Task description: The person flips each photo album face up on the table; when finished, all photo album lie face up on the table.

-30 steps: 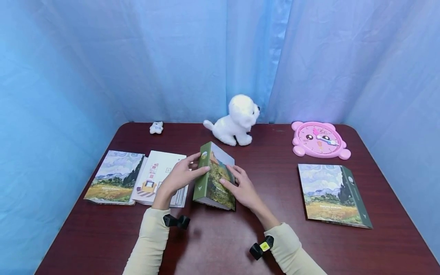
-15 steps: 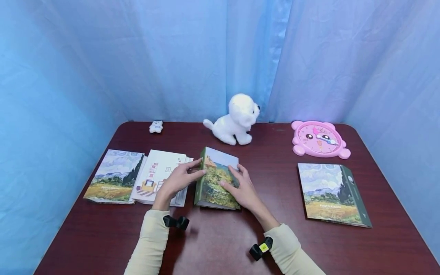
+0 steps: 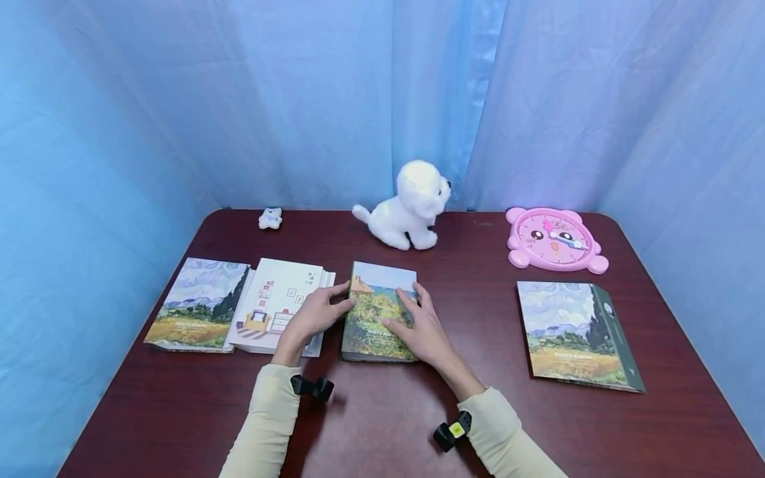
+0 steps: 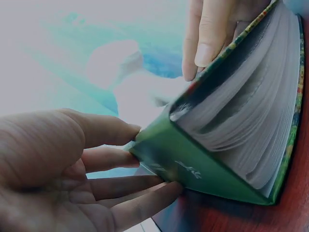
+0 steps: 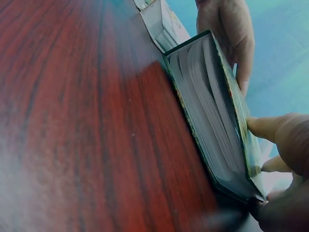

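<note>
A photo album (image 3: 379, 315) with a painted garden cover and green spine lies at the middle of the table. My left hand (image 3: 312, 312) is at its spine; in the left wrist view, the fairly straight fingers (image 4: 126, 187) touch the green spine and the thumb meets its upper corner. My right hand (image 3: 424, 330) holds the album's right side, thumb and forefinger on the cover, other fingers at the fore-edge. Loosely stacked page edges show in the right wrist view. To the left sit a white illustrated album (image 3: 276, 302) and a landscape-cover album (image 3: 200, 302).
Another landscape-cover photo album (image 3: 570, 332) lies at the right. A white plush dog (image 3: 409, 212) sits behind the middle album. A pink toy clock (image 3: 556, 240) stands at back right, and a small white bear figure (image 3: 271, 218) is at back left. Blue curtains (image 3: 299, 99) surround the table.
The middle album has gone from tilted, with its green spine raised, to lying flat and squarer to the table. Both hands have stayed at its sides while it came down.
</note>
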The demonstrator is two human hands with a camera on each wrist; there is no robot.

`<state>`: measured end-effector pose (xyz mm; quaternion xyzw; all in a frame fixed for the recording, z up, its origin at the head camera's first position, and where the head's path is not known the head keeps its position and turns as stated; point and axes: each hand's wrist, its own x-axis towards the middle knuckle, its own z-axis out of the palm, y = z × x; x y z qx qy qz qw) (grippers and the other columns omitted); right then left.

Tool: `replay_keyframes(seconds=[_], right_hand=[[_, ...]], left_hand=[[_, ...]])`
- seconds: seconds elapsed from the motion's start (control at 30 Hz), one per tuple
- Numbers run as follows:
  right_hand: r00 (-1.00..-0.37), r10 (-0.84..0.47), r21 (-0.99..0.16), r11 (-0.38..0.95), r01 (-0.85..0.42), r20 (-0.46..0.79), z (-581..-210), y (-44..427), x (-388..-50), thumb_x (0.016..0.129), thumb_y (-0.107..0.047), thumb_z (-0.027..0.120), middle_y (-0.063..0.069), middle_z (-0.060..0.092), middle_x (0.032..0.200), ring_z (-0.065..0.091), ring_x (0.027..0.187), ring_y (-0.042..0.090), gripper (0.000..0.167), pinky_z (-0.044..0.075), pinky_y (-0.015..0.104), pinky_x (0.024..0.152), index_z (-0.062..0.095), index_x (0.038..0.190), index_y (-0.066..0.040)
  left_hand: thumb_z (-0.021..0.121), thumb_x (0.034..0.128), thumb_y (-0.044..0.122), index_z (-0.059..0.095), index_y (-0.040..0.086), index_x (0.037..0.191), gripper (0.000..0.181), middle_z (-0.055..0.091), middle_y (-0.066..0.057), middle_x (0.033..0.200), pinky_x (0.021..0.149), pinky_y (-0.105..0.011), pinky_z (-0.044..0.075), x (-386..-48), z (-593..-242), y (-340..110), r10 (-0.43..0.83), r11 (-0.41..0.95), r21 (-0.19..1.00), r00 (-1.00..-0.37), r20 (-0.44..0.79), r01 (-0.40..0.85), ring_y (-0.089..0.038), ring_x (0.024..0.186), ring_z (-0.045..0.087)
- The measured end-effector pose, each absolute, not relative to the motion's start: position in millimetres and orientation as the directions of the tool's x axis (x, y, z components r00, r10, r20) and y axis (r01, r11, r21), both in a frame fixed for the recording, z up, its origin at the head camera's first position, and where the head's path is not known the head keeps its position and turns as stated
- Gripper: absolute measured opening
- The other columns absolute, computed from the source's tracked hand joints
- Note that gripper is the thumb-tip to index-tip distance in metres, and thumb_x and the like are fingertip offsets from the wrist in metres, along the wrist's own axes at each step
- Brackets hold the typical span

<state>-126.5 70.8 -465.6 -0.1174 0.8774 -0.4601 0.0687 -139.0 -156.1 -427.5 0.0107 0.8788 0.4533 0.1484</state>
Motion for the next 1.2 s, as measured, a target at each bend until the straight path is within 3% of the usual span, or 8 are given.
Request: replay_keyframes(seconds=[0.23,0.47,0.6,0.8,1.03,1.2], right_hand=[[-0.962,-0.272,-0.814,0.562,-0.147,-0.015,-467.5,69.3,-125.6,0.089,-0.04,0.066,0.012,0.008,0.16,0.018,0.145,0.038,0.073,0.031,0.058,0.108,0.034,0.149,-0.014],[-0.965,-0.262,-0.807,0.568,-0.161,0.008,-468.3,66.8,-123.5,0.089,-0.035,0.067,0.015,0.015,0.159,0.019,0.144,0.036,0.068,0.03,0.057,0.109,0.039,0.147,-0.012],[-0.964,-0.264,-0.807,0.568,-0.162,0.008,-469.0,66.7,-122.4,0.089,-0.034,0.067,0.017,0.017,0.158,0.018,0.144,0.038,0.067,0.029,0.06,0.109,0.04,0.147,-0.013],[-0.967,-0.247,-0.822,0.538,-0.187,0.059,-470.5,72.4,-124.0,0.088,-0.032,0.068,0.021,0.025,0.154,0.028,0.14,0.039,0.064,0.031,0.057,0.109,0.045,0.144,-0.01],[-0.975,-0.196,-0.807,0.556,-0.198,0.105,-469.7,92.3,-128.3,0.089,-0.029,0.068,0.021,0.03,0.152,0.035,0.137,0.039,0.06,0.035,0.055,0.107,0.048,0.141,-0.007],[-0.981,-0.16,-0.799,0.574,-0.182,0.108,-463.1,115.1,-130.8,0.089,-0.03,0.067,0.02,0.032,0.151,0.034,0.137,0.04,0.059,0.03,0.059,0.108,0.049,0.14,-0.008]], left_hand=[[0.057,0.096,0.028,0.043,0.014,0.145,0.053,0.042,-0.016,0.148,0.102,-0.051,0.041,-139.0,-427.4,-155.4,0.131,0.614,0.781,-0.961,-0.242,-0.113,-0.034,0.134,0.041],[0.055,0.0972,0.021,0.043,0.003,0.143,0.051,0.058,-0.02,0.13,0.094,-0.047,0.048,-138.2,-422.3,-154.5,0.092,0.681,0.727,-0.973,-0.213,-0.094,-0.033,0.116,0.058],[0.053,0.0981,0.018,0.043,-0.001,0.142,0.048,0.06,-0.021,0.128,0.093,-0.046,0.049,-138.3,-422.6,-153.4,0.066,0.712,0.696,-0.978,-0.2,-0.094,-0.033,0.114,0.06],[0.049,0.0988,0.021,0.049,-0.001,0.137,0.045,0.064,-0.021,0.116,0.083,-0.044,0.05,-138.0,-421.6,-148.1,0.011,0.749,0.657,-0.989,-0.147,-0.089,-0.032,0.098,0.062],[0.055,0.0958,0.025,0.045,-0.004,0.139,0.053,0.049,-0.025,0.137,0.105,-0.052,0.039,-134.6,-413.1,-136.4,-0.038,0.766,0.643,-0.999,0.019,-0.017,-0.04,0.128,0.045],[0.058,0.0945,0.025,0.051,-0.002,0.136,0.049,0.054,-0.023,0.132,0.103,-0.05,0.041,-136.9,-413.4,-121.0,-0.018,0.726,0.684,-0.992,0.122,0.071,-0.037,0.121,0.052]])
